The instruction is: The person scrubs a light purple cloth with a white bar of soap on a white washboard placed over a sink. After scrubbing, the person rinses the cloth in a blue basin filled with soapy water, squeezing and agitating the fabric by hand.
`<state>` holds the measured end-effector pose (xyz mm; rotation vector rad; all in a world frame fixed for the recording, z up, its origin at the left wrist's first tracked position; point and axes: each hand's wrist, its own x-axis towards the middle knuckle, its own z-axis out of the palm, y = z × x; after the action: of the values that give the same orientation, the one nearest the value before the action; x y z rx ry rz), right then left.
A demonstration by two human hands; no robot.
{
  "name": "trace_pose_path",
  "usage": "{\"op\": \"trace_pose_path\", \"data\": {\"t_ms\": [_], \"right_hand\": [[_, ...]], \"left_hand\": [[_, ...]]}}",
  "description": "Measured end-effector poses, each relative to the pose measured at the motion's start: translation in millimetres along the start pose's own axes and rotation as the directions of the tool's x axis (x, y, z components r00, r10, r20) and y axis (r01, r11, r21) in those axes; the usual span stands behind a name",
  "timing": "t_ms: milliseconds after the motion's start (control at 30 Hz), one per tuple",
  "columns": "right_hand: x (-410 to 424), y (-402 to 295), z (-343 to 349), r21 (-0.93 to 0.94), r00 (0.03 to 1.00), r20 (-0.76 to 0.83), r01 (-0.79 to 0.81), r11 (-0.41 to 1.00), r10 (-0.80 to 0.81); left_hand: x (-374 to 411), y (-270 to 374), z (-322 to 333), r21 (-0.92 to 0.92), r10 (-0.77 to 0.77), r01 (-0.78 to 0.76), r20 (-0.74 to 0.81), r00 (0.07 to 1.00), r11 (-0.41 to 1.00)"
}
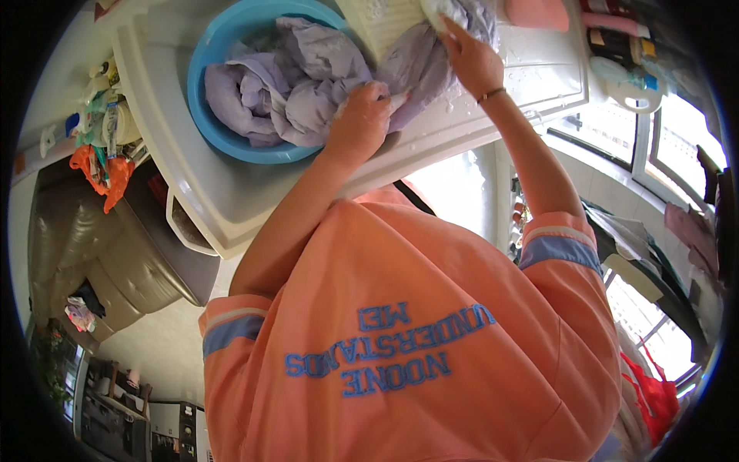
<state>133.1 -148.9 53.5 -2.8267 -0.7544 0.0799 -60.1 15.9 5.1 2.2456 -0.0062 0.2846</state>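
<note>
A wet lavender cloth (317, 110) lies bunched in a round blue plastic basin (199, 124) and runs over its rim to the right. My left hand (361, 118) grips a fold of this cloth at the basin's right rim, its fingers curled around it. Farther up and right, my right hand (474, 62) is on a bunched, sudsy part of the cloth, fingers extended; what its fingertips hold is partly hidden at the top edge. Beneath the fabric is the ribbed cream washboard (375, 26) of the sink.
The basin sits inside a white laundry sink (179, 156) with a raised rim. Bottles and an orange plastic bag (104, 173) crowd the left ledge. A pink object (538, 12) and a white detergent jug (629, 92) are at the upper right. A brown leather sofa (121, 277) stands lower left.
</note>
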Motion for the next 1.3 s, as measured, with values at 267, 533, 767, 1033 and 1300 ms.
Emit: {"op": "trace_pose_path", "data": {"t_ms": [267,533,767,1033,1300], "right_hand": [[-17.6,24.5,3.4,-0.199,0.995,0.095,0.04,0.979,-0.021],[-81.8,-19.0,3.0,-0.068,0.961,0.246,0.15,0.986,-0.129],[27.8,30.5,4.9,-0.129,0.999,-0.052,0.006,0.992,-0.013],[-46.0,0.8,-4.5,-0.215,0.932,0.333,0.221,0.951,-0.141],[-65.0,-38.3,-1.3,-0.079,0.913,0.383,0.187,0.979,-0.144]], "left_hand": [[4.9,3.3,-3.3,-0.072,-0.022,0.024,0.027,0.999,0.997],[-6.6,0.1,-13.1,-0.007,-0.093,0.095,0.142,0.986,0.995],[2.9,5.4,-13.4,-0.069,-0.053,0.067,0.198,0.979,0.995],[-2.4,4.3,-17.2,-0.057,-0.107,0.125,0.241,0.964,0.991],[-10.5,1.6,-17.5,-0.001,-0.087,0.09,0.235,0.968,0.996]]}}
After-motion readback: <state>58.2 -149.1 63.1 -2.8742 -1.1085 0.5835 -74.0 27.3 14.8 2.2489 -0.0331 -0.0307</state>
